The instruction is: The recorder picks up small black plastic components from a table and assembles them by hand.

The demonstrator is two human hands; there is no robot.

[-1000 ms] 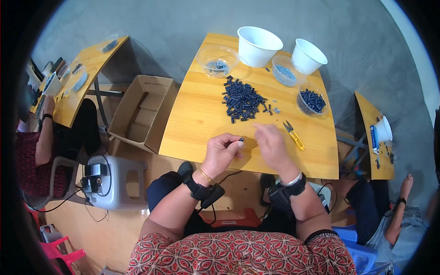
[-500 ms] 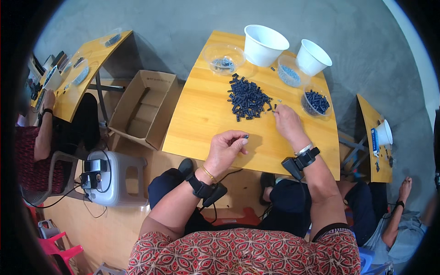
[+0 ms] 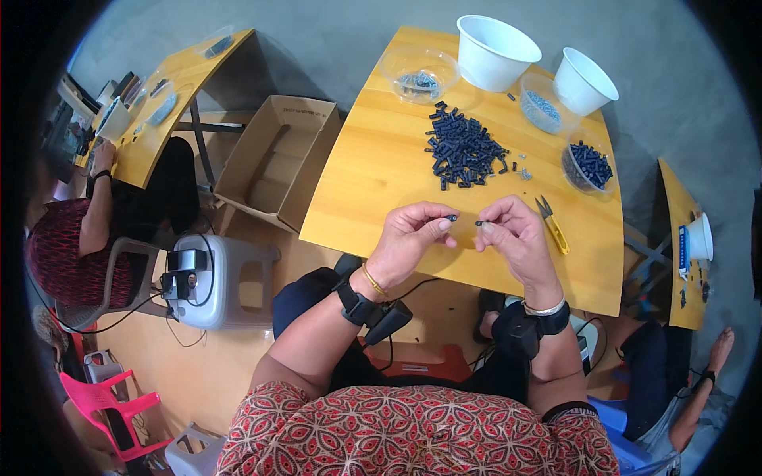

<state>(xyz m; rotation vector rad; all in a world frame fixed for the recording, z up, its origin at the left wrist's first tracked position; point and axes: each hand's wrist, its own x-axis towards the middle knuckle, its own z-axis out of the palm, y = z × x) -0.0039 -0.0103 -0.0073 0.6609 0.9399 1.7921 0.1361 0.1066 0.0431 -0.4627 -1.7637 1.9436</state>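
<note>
Pinching a tiny dark plastic piece between thumb and forefinger of the left hand, fingers closed on it, just above the near edge of the yellow wooden worktop. Gripping a second small dark piece at the fingertips of the right hand, likewise closed on it, the two pieces nearly meeting tip to tip in the gap between the hands. Wearing a black band with a small device on each wrist.

Lying a little beyond the hands, a loose heap of dark blue-black small parts in the middle of the worktop, still large, suggesting much left to get through. Sitting to the right of the heap, a clear bowl of dark pieces holding only a modest amount, so seemingly early to midway in the work. Resting just right of the right hand, yellow-handled snips, untouched. Standing along the far edge, a clear bowl with a few dark bits, a clear dish of small grey bits, and two white tubs, whose contents cannot be told.

Standing on the floor to the left, an open cardboard box and a grey plastic stool. Working at another worktop at far left, another seated person.
</note>
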